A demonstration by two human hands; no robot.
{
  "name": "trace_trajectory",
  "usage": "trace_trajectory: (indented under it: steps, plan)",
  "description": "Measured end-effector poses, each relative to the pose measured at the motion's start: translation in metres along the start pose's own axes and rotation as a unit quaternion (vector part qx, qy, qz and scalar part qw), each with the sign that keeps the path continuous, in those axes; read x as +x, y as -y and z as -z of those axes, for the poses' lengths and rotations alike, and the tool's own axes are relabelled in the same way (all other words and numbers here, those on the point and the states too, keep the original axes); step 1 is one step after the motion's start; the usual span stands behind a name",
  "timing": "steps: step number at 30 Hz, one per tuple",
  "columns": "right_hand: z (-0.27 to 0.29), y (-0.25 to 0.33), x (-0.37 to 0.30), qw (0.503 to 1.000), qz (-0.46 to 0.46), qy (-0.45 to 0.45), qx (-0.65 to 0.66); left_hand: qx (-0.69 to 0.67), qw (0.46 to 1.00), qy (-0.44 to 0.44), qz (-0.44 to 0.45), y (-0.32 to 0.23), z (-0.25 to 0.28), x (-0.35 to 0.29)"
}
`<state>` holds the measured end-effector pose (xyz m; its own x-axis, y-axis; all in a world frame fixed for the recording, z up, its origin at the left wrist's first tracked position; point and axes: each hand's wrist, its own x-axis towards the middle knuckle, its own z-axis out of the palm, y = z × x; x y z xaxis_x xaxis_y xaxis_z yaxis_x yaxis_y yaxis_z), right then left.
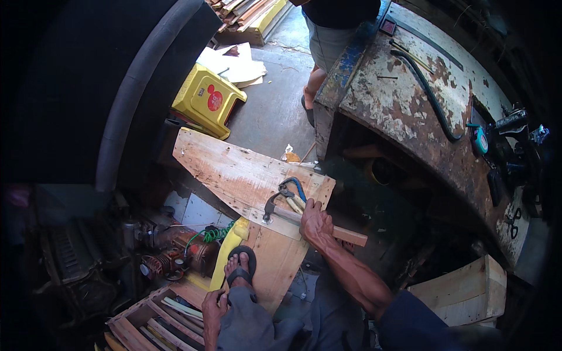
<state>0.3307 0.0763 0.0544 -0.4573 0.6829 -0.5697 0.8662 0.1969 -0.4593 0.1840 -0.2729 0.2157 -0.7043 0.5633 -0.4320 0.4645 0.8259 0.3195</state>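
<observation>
My right hand (pixel 316 225) grips the wooden handle of a claw hammer (pixel 281 210) whose metal head rests on a worn plywood board (pixel 234 169). Pliers with blue and yellow handles (pixel 293 193) lie on the board just beyond the hammer head. My left hand (pixel 213 307) rests on my knee, fingers curled, holding nothing that I can see. My sandalled foot (pixel 240 266) stands on a lower wooden board (pixel 275 263), next to a yellow strip (pixel 225 257).
A rusty, peeling workbench (pixel 404 105) with a black hose, tape measure and tools fills the right. Another person (pixel 328 35) stands at its far end. A yellow plastic stool (pixel 205 99), an old motor (pixel 170 251), a wooden crate (pixel 462 292) and slatted wood (pixel 152 324) surround me.
</observation>
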Motion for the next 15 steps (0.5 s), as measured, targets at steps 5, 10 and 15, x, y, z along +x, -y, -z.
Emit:
trace_trajectory:
  steps: [5, 10, 15]
  plan:
    - [0.030, -0.104, -0.025, 0.999, -0.012, 0.011, -0.033, 0.041, 0.990, 0.063, 0.116, -0.002, -0.016, -0.099]
    - [0.008, -0.252, 0.002, 0.994, -0.076, 0.068, -0.025, 0.044, 0.973, 0.106, 0.200, 0.006, -0.069, -0.109]
    - [-0.079, -0.385, 0.070, 0.979, -0.034, 0.173, -0.101, 0.075, 0.979, -0.013, 0.187, 0.043, -0.114, -0.061]
